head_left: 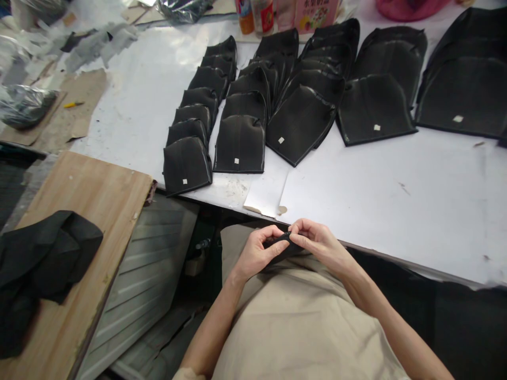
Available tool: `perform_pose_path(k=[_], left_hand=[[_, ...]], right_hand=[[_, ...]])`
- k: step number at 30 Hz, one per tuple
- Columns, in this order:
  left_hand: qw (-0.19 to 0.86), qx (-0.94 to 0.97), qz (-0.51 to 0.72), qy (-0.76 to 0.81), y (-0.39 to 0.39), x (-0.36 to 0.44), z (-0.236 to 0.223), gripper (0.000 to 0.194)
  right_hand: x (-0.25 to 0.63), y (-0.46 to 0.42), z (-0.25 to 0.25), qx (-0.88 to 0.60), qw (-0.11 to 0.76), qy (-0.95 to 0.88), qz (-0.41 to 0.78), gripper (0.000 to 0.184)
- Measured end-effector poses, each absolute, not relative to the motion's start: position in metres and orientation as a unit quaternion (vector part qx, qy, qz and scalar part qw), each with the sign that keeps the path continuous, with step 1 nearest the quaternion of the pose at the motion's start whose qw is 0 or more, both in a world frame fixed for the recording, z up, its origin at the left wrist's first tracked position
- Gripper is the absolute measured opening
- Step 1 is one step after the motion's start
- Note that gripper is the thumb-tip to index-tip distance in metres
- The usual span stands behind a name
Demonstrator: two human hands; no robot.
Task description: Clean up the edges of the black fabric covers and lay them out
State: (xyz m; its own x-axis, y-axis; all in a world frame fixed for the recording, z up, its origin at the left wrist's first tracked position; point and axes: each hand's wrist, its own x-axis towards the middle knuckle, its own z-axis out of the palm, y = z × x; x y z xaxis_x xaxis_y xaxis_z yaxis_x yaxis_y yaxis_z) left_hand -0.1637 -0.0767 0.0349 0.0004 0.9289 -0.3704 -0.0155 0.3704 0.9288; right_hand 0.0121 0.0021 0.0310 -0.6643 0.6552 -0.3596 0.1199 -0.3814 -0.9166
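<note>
Close to my body, at the table's front edge, a small black piece of material [283, 254] is held between both hands. My left hand [264, 252] is closed on its left side, thumb lying along the top edge. My right hand [315, 240] pinches the same piece at its upper right, the fingertips of both hands nearly meeting. Part of the piece is hidden behind my fingers and against my beige clothing. Beyond my hands, several rows of black curved pieces [240, 142] overlap on the white table, the front ones bearing small white stickers.
The white table [356, 195] spans the front. Bottles [263, 18] and a pink box [317, 13] stand at the back. At left are brown paper [85, 95], a yellow cutter-like tool [73, 104], and a wooden board [99, 184] bearing black cloth [59, 248].
</note>
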Motion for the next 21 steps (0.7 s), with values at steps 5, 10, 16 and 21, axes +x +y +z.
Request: perform_pose_path(k=[5, 10, 16, 21], left_hand=[[0.604, 0.367, 0.403, 0.581, -0.078, -0.164, 0.033, 0.025], [0.622, 0.345, 0.399, 0.578, -0.077, -0.163, 0.032, 0.03], [0.638, 0.323, 0.399, 0.574, -0.079, -0.174, 0.038, 0.036], [0.615, 0.258, 0.455, 0.59, -0.087, -0.191, 0.034, 0.034]], right_hand=[[0.013, 0.003, 0.029, -0.362, 0.175, -0.529, 0.747, 0.027], [0.009, 0.001, 0.027, -0.364, 0.186, -0.538, 0.738, 0.026], [0.006, 0.001, 0.026, -0.356, 0.196, -0.617, 0.674, 0.017], [0.015, 0.006, 0.023, -0.35, 0.16, -0.665, 0.64, 0.012]])
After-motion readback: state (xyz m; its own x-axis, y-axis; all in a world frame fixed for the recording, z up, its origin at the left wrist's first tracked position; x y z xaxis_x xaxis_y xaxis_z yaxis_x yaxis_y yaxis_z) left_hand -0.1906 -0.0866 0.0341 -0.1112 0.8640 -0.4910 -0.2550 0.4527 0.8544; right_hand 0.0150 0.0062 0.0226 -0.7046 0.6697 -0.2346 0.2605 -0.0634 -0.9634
